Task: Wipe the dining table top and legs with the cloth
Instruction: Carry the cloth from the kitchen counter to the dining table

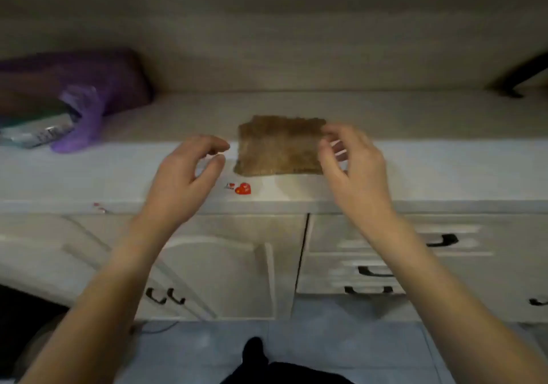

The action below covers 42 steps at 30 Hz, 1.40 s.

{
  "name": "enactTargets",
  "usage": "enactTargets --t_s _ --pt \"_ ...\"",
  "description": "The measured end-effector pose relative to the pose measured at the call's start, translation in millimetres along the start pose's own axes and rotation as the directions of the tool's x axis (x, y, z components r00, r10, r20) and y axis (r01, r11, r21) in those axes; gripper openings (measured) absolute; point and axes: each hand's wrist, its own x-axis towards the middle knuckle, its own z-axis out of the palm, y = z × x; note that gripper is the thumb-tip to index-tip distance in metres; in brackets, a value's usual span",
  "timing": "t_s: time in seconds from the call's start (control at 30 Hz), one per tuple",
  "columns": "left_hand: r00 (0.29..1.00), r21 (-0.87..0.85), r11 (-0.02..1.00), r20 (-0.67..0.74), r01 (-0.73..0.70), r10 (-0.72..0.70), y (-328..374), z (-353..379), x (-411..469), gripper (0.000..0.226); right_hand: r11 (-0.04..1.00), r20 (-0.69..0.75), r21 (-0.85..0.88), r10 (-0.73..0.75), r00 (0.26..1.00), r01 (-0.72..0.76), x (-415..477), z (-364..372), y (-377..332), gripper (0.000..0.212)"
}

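Head view: a brown cloth (278, 145) lies flat mid-frame on the counter (430, 173). The left hand (184, 182) hovers just left of it, fingers loosely curled, holding nothing. The right hand (353, 170) overlaps the cloth's right edge; blur hides whether it pinches it. A purple bag (89, 93) sits at upper left.

No writing can be read anywhere. The small red heart-shaped sticker (243, 189) on the white countertop (430, 173) carries a few pale marks, too blurred to tell as letters. Just beside it on its left, a smaller white-and-red sticker (229, 186) shows only a red blot. The silvery foil packet (35, 138) at the far left bears dark print, smeared beyond reading.
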Motion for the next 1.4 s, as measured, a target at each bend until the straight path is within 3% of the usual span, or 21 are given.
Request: enactTargets --t_s 0.07,0.13,0.2,0.27,0.37,0.47,0.6,0.7,0.8,0.83,0.9,1.07,1.17,1.23,1.4 --pt "0.998 0.175 0.985 0.068 0.002 -0.015 -13.5 2.6 23.0 0.039 0.931 -0.006 -0.344 0.125 0.992 -0.119 22.1 14.4 5.6 0.047" --pt "0.983 0.251 0.967 0.169 0.030 -0.075 -27.4 9.6 40.6 0.055 0.748 0.073 -0.622 0.349 0.934 -0.230 38.2 31.3 2.0 0.066" --pt "0.971 0.279 0.959 0.216 0.041 -0.104 -39.4 18.8 49.0 0.068 0.624 0.085 -0.729 0.492 0.867 -0.282 45.7 46.8 -6.0 0.076" --pt "0.966 0.314 0.949 0.236 0.032 -0.110 -51.2 24.9 51.0 0.076 0.594 0.094 -0.755 0.518 0.850 -0.278 50.9 57.7 -10.7 0.071" --pt "0.966 0.336 0.942 0.240 0.009 -0.095 -61.2 28.5 52.4 0.076 0.727 0.182 -0.600 0.532 0.827 -0.335 62.4 59.2 -11.4 0.048" --pt "0.966 0.343 0.939 0.245 -0.008 -0.082 -62.8 28.8 52.0 0.076 0.796 0.246 -0.410 0.566 0.787 -0.445 68.1 53.4 -9.8 0.030" --pt "0.966 0.301 0.953 0.244 0.004 -0.081 -62.1 26.8 52.3 0.078 0.865 0.201 -0.127 0.502 0.841 -0.486 65.9 52.5 -7.8 0.030" --pt "0.971 0.237 0.971 0.222 0.029 -0.083 -61.3 22.8 47.4 0.072 0.772 0.215 0.284 0.527 0.822 -0.569 57.6 43.0 -20.0 0.025" --pt "0.981 0.161 0.983 0.158 0.083 -0.109 -57.3 14.2 30.0 0.055 0.520 0.338 0.588 0.538 0.772 -0.620 39.8 31.5 -37.8 0.013" --pt "0.984 0.135 0.985 0.131 0.104 -0.122 -55.6 10.4 20.2 0.052 0.438 0.389 0.631 0.535 0.750 -0.640 31.9 28.4 -44.0 0.014" --pt "0.983 0.086 0.984 0.085 0.156 -0.163 -47.9 -0.2 -4.3 0.045 0.373 0.457 0.647 0.508 0.730 -0.665 14.4 24.3 -56.2 0.020" --pt "0.959 -0.020 0.964 -0.096 0.266 -0.267 -28.4 -31.2 -97.1 0.036 0.409 0.576 0.588 0.395 0.716 -0.698 -44.6 29.1 -84.5 0.020" --pt "0.871 -0.081 0.887 -0.169 0.454 -0.461 -32.1 -36.3 -171.0 0.031 0.514 0.647 0.495 0.321 0.692 -0.701 -87.1 47.9 -94.4 0.018" --pt "0.753 -0.136 0.776 -0.186 0.616 -0.631 -43.7 -30.6 -230.6 0.023 0.605 0.703 0.417 0.258 0.663 -0.678 -118.3 70.3 -92.5 0.015" --pt "0.282 -0.266 0.317 -0.161 0.910 -0.946 -62.2 -5.8 -403.4 0.014 0.752 0.845 0.137 0.250 0.472 -0.645 -201.7 141.5 -74.8 0.019"
